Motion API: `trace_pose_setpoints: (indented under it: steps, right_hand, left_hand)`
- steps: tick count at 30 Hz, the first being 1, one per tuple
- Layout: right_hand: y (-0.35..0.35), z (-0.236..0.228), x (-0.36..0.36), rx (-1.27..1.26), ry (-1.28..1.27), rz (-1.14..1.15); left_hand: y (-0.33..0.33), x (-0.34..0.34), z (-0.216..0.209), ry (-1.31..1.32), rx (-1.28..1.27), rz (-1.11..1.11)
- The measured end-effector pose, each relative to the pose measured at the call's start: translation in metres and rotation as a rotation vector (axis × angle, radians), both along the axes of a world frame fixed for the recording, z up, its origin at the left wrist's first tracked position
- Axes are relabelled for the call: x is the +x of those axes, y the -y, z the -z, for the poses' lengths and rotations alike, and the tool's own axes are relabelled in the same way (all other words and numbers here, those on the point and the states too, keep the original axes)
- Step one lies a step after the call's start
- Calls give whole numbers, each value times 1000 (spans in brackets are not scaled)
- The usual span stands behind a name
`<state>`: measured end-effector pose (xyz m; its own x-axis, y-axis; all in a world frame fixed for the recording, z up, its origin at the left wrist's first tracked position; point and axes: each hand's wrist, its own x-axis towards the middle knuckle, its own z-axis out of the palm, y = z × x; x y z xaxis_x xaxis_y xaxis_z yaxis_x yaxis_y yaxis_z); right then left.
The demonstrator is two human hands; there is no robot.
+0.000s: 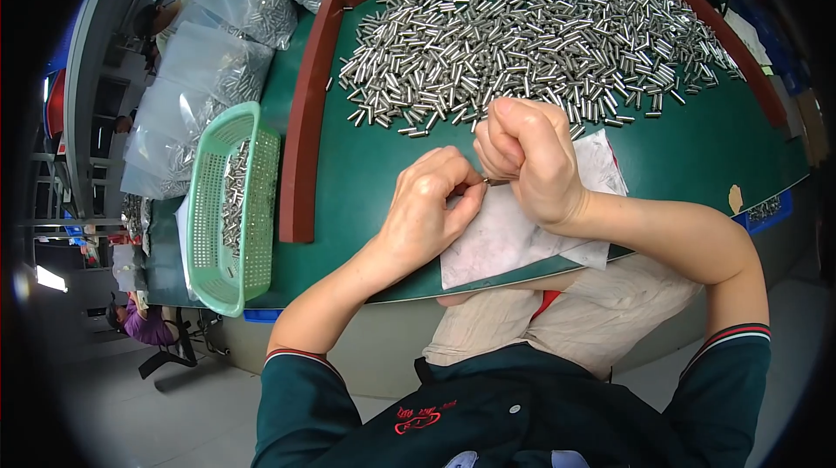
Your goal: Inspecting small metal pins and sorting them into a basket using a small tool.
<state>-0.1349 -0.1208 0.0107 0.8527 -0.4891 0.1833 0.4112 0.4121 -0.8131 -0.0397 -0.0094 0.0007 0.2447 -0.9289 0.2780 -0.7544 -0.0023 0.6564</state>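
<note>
At frame centre, the left hand has its grip pinched on what seems a tiny metal piece, its long axis too small to tell. The right hand is a closed fist, contents hidden. Many metal pins, pointing every way, lie loose atop the worktop, seemingly unprocessed; fewer fill a green basket at left, perhaps finished.
</note>
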Motion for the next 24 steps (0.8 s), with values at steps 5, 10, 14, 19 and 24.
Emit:
trace_pose_setpoints:
  steps: [5, 10, 14, 19, 24]
  right_hand:
    - [2, 2, -8, 34, -6, -26]
    - [3, 2, -5, 91, -2, -71]
    - [2, 1, -5, 67, 2, -66]
    - [4, 1, -3, 67, 2, -85]
    - [2, 1, -2, 92, 14, -89]
  left_hand:
    - [-3, 3, -7, 95, 23, 25]
    - [-8, 21, -14, -1091, 156, -80]
    - [-9, 32, -12, -1487, 190, -34]
    - [-7, 35, -15, -1521, 105, -89]
    - [-16, 60, -17, -1280, -76, -283]
